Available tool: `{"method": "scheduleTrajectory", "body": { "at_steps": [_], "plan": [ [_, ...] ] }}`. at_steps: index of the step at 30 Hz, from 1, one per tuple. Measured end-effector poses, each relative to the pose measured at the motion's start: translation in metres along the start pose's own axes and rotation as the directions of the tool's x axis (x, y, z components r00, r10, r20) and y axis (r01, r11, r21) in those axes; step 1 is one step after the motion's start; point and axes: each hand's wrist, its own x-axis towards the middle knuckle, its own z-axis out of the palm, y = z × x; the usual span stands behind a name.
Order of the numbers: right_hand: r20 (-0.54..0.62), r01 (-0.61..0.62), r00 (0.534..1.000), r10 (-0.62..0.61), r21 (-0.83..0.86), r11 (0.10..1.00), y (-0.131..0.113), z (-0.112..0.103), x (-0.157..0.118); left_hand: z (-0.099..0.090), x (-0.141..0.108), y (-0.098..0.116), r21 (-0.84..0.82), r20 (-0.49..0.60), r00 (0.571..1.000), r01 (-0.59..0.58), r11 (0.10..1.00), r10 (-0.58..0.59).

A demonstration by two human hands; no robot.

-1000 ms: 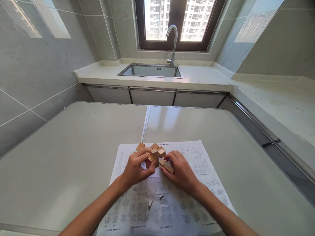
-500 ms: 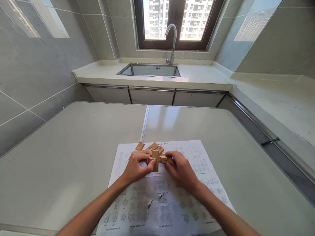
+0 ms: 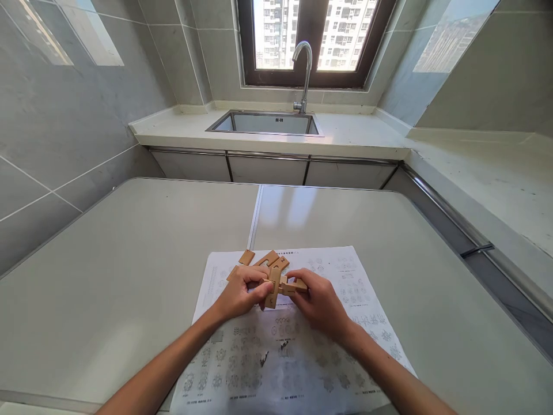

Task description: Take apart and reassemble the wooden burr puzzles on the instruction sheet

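My left hand (image 3: 242, 292) is closed around a cluster of interlocked wooden puzzle pieces (image 3: 273, 286), thumb in front and fingers behind. One flat piece in it stands tilted, its top leaning right. My right hand (image 3: 317, 295) pinches another notched wooden piece (image 3: 295, 286), which meets the right side of the cluster; whether it is seated there I cannot tell. Behind the hands lie several loose flat wooden pieces, among them a small plain one (image 3: 247, 257) and a notched one (image 3: 267, 259). Beneath everything is a printed sheet (image 3: 242, 374) covered in small diagrams.
The sheet rests on a pale folding table (image 3: 129, 276) with a seam down its middle. Beyond the table's far edge is a counter (image 3: 354, 129) with a sink (image 3: 268, 123) and a tall tap (image 3: 306, 75) under a window. Tiled walls stand on both sides.
The cluster in my left hand has tilted from upright to leaning right. The piece in my right hand now shows more clearly, sticking out to the right of the cluster.
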Motion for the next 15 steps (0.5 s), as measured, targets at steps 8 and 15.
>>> {"method": "scheduleTrajectory", "body": {
  "at_steps": [8, 15],
  "plan": [
    [0.049, -0.151, 0.988, 0.144, 0.193, 0.970, -0.0009, -0.0033, 0.0033, 0.0002, 0.0010, 0.0021, -0.071, 0.164, 0.985, 0.062, 0.996, -0.050],
    [0.087, -0.184, 0.981, 0.171, 0.178, 0.967, -0.0019, -0.0035, 0.0027, 0.0033, 0.0035, 0.0011, 0.224, -0.003, 0.998, 0.059, 0.973, -0.060]
  ]
}}
